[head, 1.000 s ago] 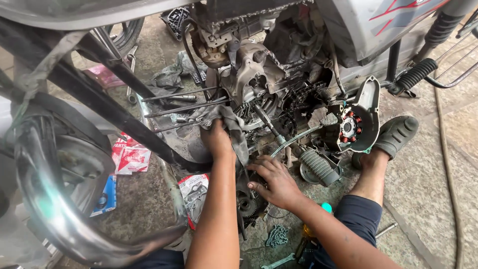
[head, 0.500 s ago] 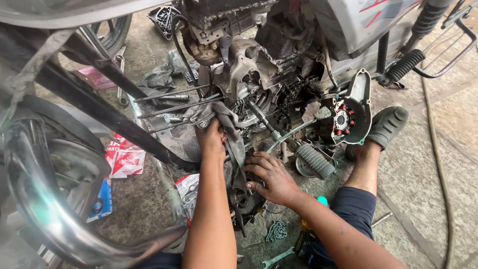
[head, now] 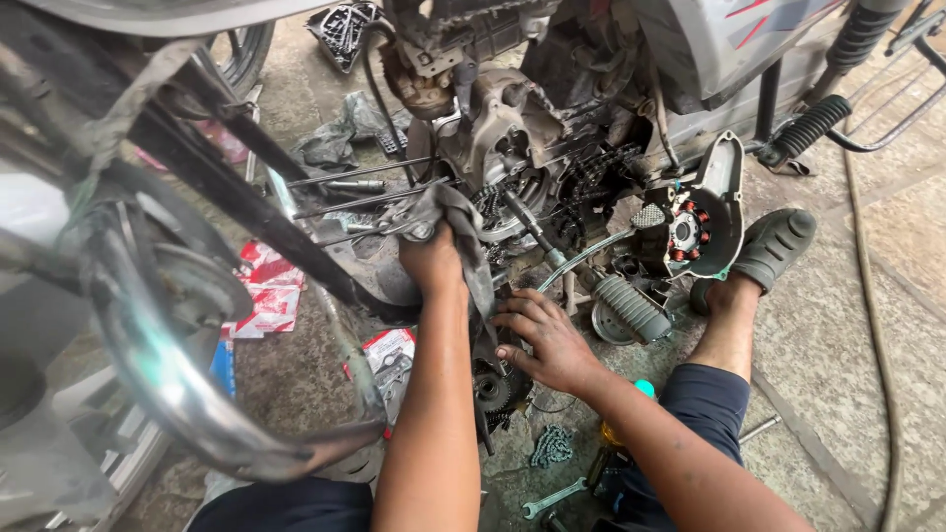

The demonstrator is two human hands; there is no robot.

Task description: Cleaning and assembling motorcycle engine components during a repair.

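Rag (head: 463, 222), grey and oil-stained, sits bunched in the left hand (head: 431, 261), which is closed around it and pressed against the open side of the motorcycle engine (head: 512, 148), just left of the exposed gears. A tail of the cloth hangs down past the wrist toward the right hand (head: 542, 340). That hand is spread, fingers apart, gripping nothing, fingertips resting on a dark greasy engine part (head: 493, 389) low on the floor between the 2 forearms. Engine stands well stripped: side cover is off, a chain (head: 591, 172) and sprockets show bare, 2 long studs (head: 365, 187) jut out to the left toward the frame. A detached round cover with copper-coloured coils (head: 690, 232) leans at the right, beside a ribbed rubber footpeg (head: 631, 305) and a dark sandal (head: 778, 246) on the person's foot. On the concrete floor (head: 838, 335): red-and-white wrappers (head: 266, 291) at the left, a loose length of chain (head: 552, 445) and a spanner (head: 552, 498) near the bottom edge, a yellow bottle with a teal cap (head: 631, 409) by the knee. Judgement: teardown looks largely finished and cleaning of the opened case is under way; grime is heavy on the gears and casing, so most wiping appears left, and parts lie scattered, nothing refitted yet.
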